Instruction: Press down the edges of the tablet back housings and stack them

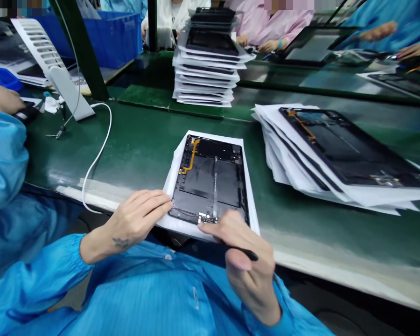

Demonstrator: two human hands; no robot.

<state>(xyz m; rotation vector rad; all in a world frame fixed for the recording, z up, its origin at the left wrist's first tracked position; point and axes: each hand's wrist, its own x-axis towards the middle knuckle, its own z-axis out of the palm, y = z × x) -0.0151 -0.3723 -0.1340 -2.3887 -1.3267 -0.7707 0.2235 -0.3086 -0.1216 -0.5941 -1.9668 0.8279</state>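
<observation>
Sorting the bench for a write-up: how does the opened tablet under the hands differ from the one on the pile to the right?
The opened tablet under the hands lies on a single white sheet; the tablet on the right pile tops many stacked sheets. The left hand and right hand touch the first; nothing touches the second. Both lie flat, dark insides up, with an orange flex strip.

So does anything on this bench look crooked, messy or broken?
Nothing looks broken or spilled. The one untidy spot is the pile of paper sheets on the right with an open tablet on top: its sheets are fanned out unevenly, unlike the squarer stack at the back.
</observation>
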